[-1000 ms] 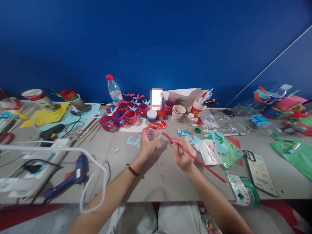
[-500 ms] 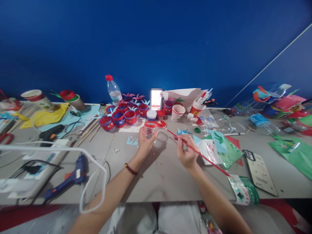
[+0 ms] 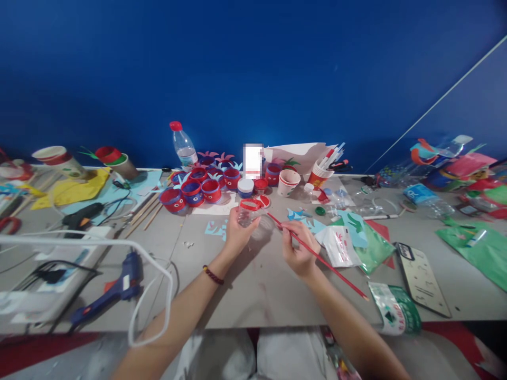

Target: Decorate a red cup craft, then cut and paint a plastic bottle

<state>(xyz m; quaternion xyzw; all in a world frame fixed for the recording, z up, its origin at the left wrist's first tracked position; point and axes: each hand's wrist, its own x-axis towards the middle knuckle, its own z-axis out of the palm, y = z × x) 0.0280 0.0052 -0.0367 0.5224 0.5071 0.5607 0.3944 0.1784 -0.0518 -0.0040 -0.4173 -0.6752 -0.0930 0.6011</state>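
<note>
My left hand [image 3: 238, 232] is wrapped round a clear plastic cup [image 3: 247, 214] with a red-painted rim. Between the fingers of my right hand [image 3: 299, 245] is a long red brush [image 3: 332, 268], its tip close to the cup's right side. Just behind the cup lie a round lid with red paint [image 3: 263, 201] and a small red paint pot [image 3: 261, 184]. A white-lidded jar [image 3: 245, 186] stands beside that pot. Several red and blue rings with googly eyes [image 3: 192, 192] are grouped at the back left.
A blue glue gun [image 3: 127, 282] and white power strip [image 3: 67, 274] lie at the left, with a white cable looping over my left forearm. White paper cups [image 3: 289, 182] stand behind my right hand. A phone [image 3: 423, 279] and green packet [image 3: 397, 309] lie at the right.
The cup has tilted and shifted slightly right with my left hand. My right hand has moved a little left and down, and the brush tip has drawn back from the lid toward the cup.
</note>
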